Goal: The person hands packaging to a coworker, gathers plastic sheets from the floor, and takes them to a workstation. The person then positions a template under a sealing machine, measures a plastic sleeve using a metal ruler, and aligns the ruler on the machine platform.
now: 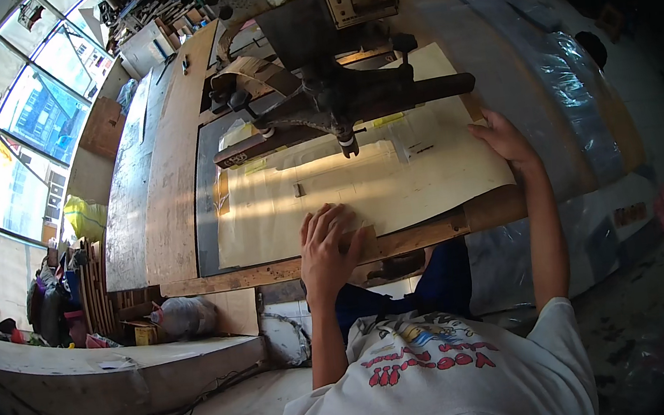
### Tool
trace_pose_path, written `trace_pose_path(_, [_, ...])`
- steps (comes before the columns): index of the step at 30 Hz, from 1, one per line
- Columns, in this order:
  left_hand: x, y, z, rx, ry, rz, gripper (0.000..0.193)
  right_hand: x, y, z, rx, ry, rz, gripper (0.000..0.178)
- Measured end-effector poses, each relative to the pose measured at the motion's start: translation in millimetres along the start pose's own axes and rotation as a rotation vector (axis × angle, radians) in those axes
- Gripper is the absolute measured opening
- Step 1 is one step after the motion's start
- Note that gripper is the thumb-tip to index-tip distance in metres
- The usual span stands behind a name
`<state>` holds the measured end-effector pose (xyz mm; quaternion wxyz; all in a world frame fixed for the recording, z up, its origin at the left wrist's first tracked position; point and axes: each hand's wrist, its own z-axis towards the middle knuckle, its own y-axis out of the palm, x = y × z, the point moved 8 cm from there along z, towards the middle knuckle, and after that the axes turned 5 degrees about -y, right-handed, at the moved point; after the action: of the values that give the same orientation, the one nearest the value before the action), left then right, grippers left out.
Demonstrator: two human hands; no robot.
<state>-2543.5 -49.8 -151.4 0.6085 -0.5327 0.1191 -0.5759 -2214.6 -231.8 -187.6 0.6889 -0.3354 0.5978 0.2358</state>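
Note:
A large cream sheet (pixel 443 170) of paper or thin card lies on the machine's work table. My left hand (pixel 328 245) rests on it near the front edge, its fingers stretched out and slightly bent, next to a small brownish tape-like patch (pixel 363 242). With its thumb on top, my right hand (pixel 508 138) grips the sheet's right edge, which curls up a little; the fingers underneath are hidden. A small dark piece (pixel 297 189) sits on the sheet ahead of my left hand. Faint lines and yellowish tape strips mark the sheet farther back.
A black metal press head (pixel 327 96) with a long crossbar (pixel 438 88) overhangs the sheet. The wooden table edge (pixel 427 236) runs along the front. Clear plastic sheeting (pixel 585 110) covers the surface to the right. Bags and boards (pixel 96 278) stand at left below the windows.

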Motion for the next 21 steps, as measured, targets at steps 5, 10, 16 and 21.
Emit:
trace_pose_path(5, [-2, -3, 0, 0.007, 0.011, -0.004, 0.028, -43, 14, -16, -0.011, 0.011, 0.193, 0.046])
trace_pose_path(10, [-8, -15, -3, 0.023, 0.034, -0.048, 0.027, -21, 20, -60, 0.221, 0.043, 0.531, 0.059])
trace_pose_path(16, [-62, -51, 22, 0.072, -0.136, -0.057, 0.041, -18, 82, -107, 0.259, -0.106, 0.874, 0.065])
trace_pose_path(21, [-100, -37, 32, -0.025, -0.027, 0.174, 0.054, -22, 151, -115, 0.212, -0.055, 0.654, 0.053])
